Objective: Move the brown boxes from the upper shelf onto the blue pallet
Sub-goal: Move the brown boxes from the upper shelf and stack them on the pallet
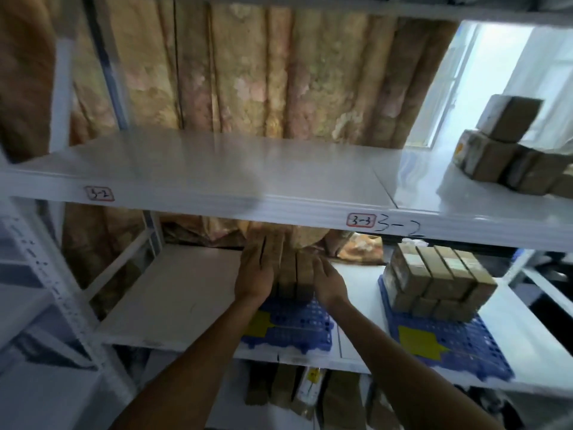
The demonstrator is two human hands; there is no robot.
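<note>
Both my hands reach under the upper shelf and press on a row of brown boxes standing on a blue pallet on the lower shelf. My left hand lies flat against the left side of the row, my right hand against its right side. The boxes' far ends are hidden under the upper shelf's front edge. More brown boxes stay stacked at the right end of the upper shelf.
A second blue pallet to the right carries a two-layer stack of brown boxes. White rack posts stand at left. A patterned curtain hangs behind. Further packages stand on the shelf below.
</note>
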